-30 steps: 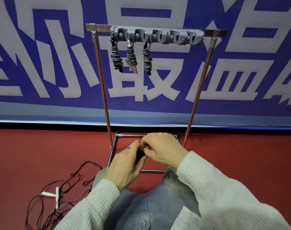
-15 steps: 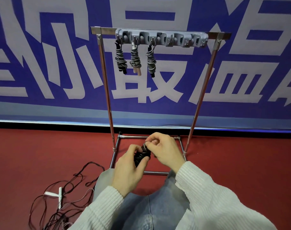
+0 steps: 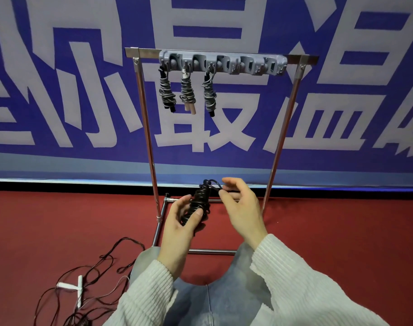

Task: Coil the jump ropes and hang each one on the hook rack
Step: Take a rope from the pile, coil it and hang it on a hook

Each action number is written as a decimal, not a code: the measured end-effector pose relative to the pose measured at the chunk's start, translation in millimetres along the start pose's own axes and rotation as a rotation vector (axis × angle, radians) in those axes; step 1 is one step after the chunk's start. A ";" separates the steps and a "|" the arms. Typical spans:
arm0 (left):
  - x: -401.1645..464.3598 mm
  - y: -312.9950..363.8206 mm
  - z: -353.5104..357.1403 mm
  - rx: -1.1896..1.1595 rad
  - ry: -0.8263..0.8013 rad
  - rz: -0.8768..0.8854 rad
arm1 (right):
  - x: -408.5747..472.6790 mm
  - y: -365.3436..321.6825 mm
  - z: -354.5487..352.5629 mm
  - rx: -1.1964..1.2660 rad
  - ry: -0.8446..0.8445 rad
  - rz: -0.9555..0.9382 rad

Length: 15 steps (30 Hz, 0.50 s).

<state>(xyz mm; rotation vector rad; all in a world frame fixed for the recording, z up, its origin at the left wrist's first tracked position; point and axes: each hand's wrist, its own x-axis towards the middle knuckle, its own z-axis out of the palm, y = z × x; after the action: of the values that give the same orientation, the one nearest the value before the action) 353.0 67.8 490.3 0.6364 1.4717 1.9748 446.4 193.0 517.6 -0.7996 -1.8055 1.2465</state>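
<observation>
A coiled black jump rope (image 3: 199, 203) stands upright in my left hand (image 3: 180, 222), whose thumb and fingers curl round its lower part. My right hand (image 3: 242, 205) pinches the small loop at the bundle's top, other fingers spread. Both hands are low in front of the metal stand. Above, the grey hook rack (image 3: 224, 63) carries three coiled ropes: a left one (image 3: 167, 90), a middle one with a wooden handle (image 3: 187, 92) and a third (image 3: 209, 92). The hooks to the right of them hold nothing.
The metal stand (image 3: 151, 137) has two slanted posts and a floor frame on red carpet. Loose dark ropes and white handles (image 3: 76, 288) lie tangled on the floor at lower left. My knees in jeans fill the bottom centre. A blue banner wall stands behind.
My hands have risen and moved apart. The black bundle, earlier hidden between them, now stands upright in the left hand while the right hand draws its top loop out.
</observation>
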 end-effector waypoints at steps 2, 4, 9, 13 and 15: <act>2.0 0.9 0.5 -0.052 -0.017 -0.022 | 0.2 -0.1 3.5 0.119 -0.071 0.056; 2.5 1.7 1.2 -0.101 -0.024 -0.036 | 0.0 -3.4 7.2 0.206 -0.084 0.062; -0.5 11.5 7.3 -0.185 -0.036 -0.146 | -0.1 -11.4 9.2 0.219 -0.083 -0.010; -0.6 17.6 5.0 -0.213 -0.111 -0.214 | 1.2 -9.6 7.7 0.183 -0.101 -0.033; -1.0 22.6 4.2 -0.289 -0.175 -0.315 | 3.4 -8.8 5.6 0.151 -0.140 -0.058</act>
<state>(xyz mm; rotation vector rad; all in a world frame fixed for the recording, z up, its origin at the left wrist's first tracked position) 352.7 65.1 513.1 0.4110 1.0800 1.7890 439.3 190.5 525.6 -0.5842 -1.8060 1.4120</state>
